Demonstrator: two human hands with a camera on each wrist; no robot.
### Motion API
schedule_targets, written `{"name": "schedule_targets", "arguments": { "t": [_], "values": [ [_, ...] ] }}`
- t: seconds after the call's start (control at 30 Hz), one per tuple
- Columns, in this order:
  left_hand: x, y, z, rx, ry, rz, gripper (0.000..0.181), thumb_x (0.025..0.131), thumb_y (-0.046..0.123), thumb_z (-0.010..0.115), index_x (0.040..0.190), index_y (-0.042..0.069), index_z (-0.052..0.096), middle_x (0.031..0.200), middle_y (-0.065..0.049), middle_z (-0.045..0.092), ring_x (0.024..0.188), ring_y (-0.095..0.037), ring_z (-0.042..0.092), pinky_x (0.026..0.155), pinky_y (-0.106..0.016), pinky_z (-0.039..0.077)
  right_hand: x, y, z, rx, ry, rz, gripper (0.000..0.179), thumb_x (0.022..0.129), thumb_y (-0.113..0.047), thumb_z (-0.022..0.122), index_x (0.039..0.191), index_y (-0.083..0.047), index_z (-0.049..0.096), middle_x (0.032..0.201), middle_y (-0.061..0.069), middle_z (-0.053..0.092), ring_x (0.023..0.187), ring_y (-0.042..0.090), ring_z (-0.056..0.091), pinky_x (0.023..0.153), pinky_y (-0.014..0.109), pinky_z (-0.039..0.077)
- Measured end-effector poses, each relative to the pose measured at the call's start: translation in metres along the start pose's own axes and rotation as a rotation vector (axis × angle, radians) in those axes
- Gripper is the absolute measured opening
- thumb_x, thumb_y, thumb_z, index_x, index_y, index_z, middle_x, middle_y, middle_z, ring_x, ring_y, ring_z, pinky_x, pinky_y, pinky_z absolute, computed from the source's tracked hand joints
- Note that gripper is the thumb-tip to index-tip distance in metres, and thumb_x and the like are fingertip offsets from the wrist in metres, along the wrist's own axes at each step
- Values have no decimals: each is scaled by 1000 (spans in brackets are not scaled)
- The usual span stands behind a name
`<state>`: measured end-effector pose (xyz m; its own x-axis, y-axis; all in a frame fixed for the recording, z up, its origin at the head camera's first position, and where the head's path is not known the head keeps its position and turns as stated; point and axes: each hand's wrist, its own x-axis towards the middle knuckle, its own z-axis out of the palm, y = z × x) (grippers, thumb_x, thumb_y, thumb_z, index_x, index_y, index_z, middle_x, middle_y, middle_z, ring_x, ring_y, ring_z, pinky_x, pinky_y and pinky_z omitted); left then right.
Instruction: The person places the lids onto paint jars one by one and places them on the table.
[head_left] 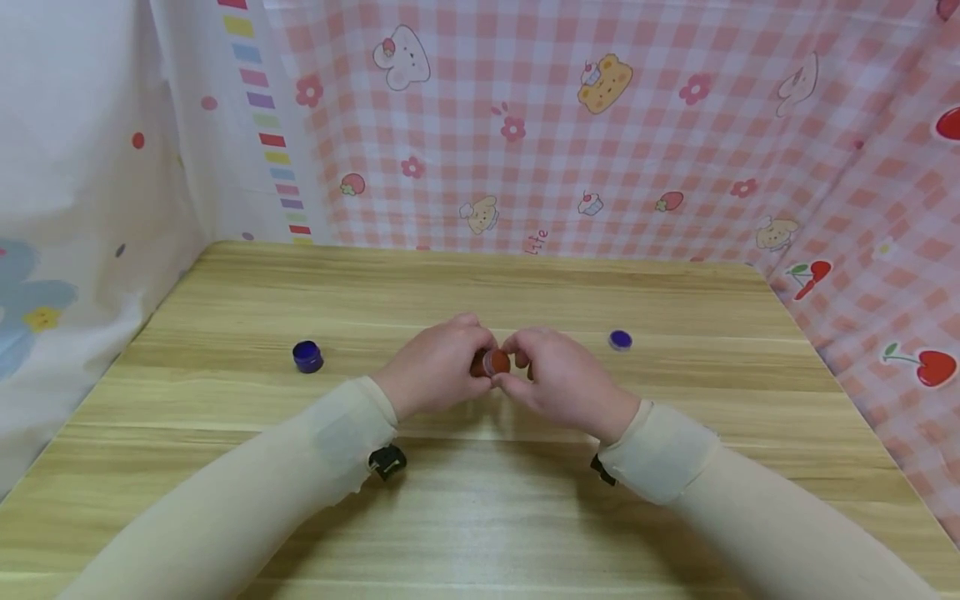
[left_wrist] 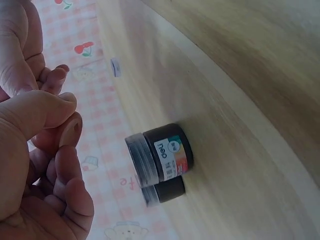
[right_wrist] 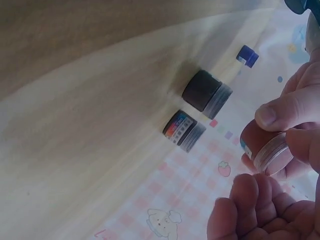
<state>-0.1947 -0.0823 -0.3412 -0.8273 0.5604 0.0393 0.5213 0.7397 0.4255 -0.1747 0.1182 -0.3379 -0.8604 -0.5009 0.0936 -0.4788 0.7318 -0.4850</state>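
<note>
A small reddish-brown paint jar (right_wrist: 257,137) is tilted sideways between the two hands, above the middle of the table. My left hand (head_left: 442,367) grips its body, thumb on one side and fingers round the other. At the clear lid (right_wrist: 274,154), the thumb and forefinger of my right hand (head_left: 562,379) pinch the rim; its other fingers curl loosely below. The left wrist view shows mostly fingers, with the jar hidden behind them. Two dark jars with clear lids, a larger one (left_wrist: 172,152) and another (left_wrist: 170,190), stand beyond the hands in the wrist views.
An open purple paint jar (head_left: 307,358) stands on the left of the wooden table (head_left: 480,517). Its purple-stained lid (head_left: 620,340) lies to the right of the hands. A pink checked cloth (head_left: 540,158) hangs behind the table and along the right side.
</note>
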Motion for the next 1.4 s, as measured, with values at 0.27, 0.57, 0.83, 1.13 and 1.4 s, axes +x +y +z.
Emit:
{"name": "schedule_targets", "arguments": {
  "t": [0.27,0.57,0.83,1.13,1.4],
  "values": [
    [-1,-11,-12,39,34,-35,27,93,27,78,114,13,71,102,0,62,83,-17,59,77,-32,51,-1,13,-7,9,-13,36,41,104,-29,68,132,2,65,117,17,71,85,19,65,76,36,57],
    [-1,-38,-20,-16,46,-165,26,91,24,77,114,15,69,108,-2,65,93,-20,62,83,-37,53,-3,29,-20,-48,10,137,41,106,-30,62,135,0,65,129,17,69,105,29,68,89,46,58],
    [-2,-63,-23,-35,30,-215,17,92,20,74,108,16,66,101,-1,65,93,-23,59,84,-37,49,-4,51,-32,-87,13,208,47,108,-32,60,141,1,60,143,19,60,126,39,63,103,56,52],
    [0,-79,-24,-37,7,-263,24,93,22,77,113,12,66,102,-5,67,93,-25,61,86,-40,50,-5,70,-37,-127,14,234,48,108,-33,59,140,2,59,148,22,56,134,42,57,111,59,46],
    [1,-86,-23,-40,-13,-309,19,96,21,74,108,13,63,98,-6,64,89,-24,58,81,-39,48,-7,77,-38,-138,21,227,47,108,-31,58,139,4,59,147,23,56,135,42,56,113,60,44]
  ]
}}
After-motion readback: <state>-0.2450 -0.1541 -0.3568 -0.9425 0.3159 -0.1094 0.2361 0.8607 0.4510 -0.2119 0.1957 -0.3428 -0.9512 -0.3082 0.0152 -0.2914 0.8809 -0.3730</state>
